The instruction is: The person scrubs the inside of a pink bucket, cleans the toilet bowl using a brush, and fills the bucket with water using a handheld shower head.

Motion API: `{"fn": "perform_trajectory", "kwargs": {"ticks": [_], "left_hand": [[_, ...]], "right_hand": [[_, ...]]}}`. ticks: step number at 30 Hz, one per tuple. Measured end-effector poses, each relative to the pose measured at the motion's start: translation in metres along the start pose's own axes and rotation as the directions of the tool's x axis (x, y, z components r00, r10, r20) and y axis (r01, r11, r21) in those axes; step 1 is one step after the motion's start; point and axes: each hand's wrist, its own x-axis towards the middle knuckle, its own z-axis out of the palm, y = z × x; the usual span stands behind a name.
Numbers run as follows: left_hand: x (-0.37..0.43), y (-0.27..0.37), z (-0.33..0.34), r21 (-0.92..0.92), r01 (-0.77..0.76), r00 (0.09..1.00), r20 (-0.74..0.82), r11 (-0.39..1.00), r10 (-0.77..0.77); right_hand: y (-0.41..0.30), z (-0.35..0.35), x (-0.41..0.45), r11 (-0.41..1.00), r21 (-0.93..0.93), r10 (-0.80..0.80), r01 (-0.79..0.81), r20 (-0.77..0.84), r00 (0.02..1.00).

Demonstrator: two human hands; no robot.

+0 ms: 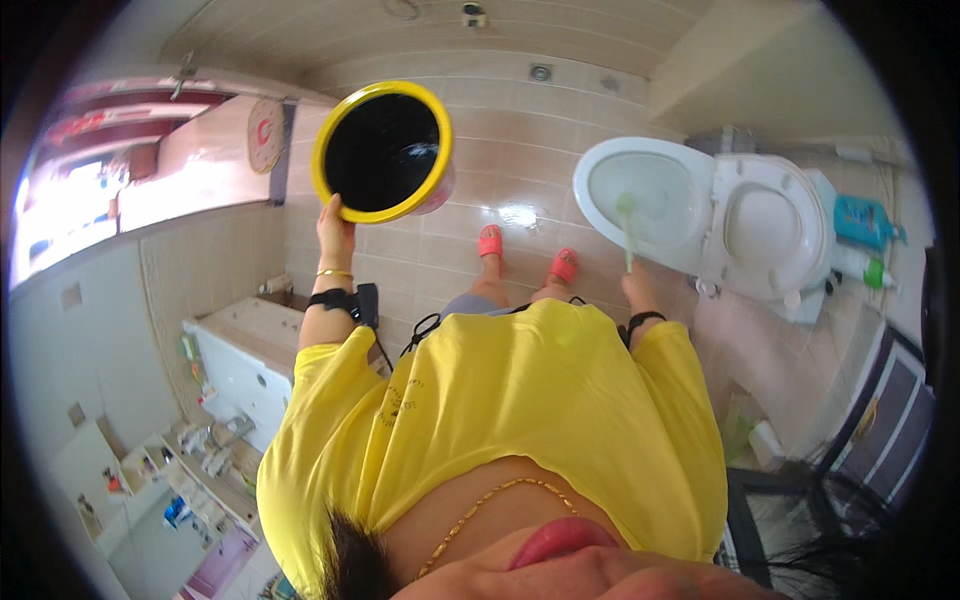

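On the left, my left hand point(337, 234) grips the yellow rim of a round bin point(444, 142), which is held up off the floor and tilted so its black inside faces me. The bin's outer wall looks pinkish; what lies inside is too dark to tell. To the right, my right hand point(639, 286) is closed around the handle of a pale green toilet brush point(628, 232). The brush's head is inside the bowl of a white toilet point(581, 184). Its seat and lid point(814, 232) are raised.
Tiled floor point(502, 169) looks wet near my pink slippers point(490, 241). A floor drain point(541, 73) lies ahead. Blue bottle point(862, 221) and white bottle point(859, 268) stand behind the toilet. A white washbasin point(247, 375) is at left, beside cluttered shelves. A doorway point(172, 180) opens at upper left.
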Motion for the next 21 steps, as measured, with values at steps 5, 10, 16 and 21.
{"fn": "perform_trajectory", "kwargs": {"ticks": [5,10,16,21], "left_hand": [[0.006,-0.004,-0.014,-0.015,0.02,1.0,-0.01,1.0,-0.02],[0.004,0.002,-0.012,0.042,0.077,0.996,0.041,0.996,-0.079],[0.05,0.01,-0.037,0.175,0.183,0.973,0.108,0.967,-0.204],[0.104,0.008,-0.026,0.347,0.179,0.908,0.302,0.921,-0.291]], "right_hand": [[-0.011,-0.015,-0.016,0.999,0.048,-0.007,0.018,-0.212,0.977],[0.017,-0.004,-0.015,0.995,0.095,0.05,-0.038,-0.124,0.991],[0.0,-0.006,-0.11,0.628,0.773,0.19,-0.088,-0.042,0.981],[-0.006,0.044,-0.267,0.093,0.994,0.165,-0.051,0.035,0.986]]}}
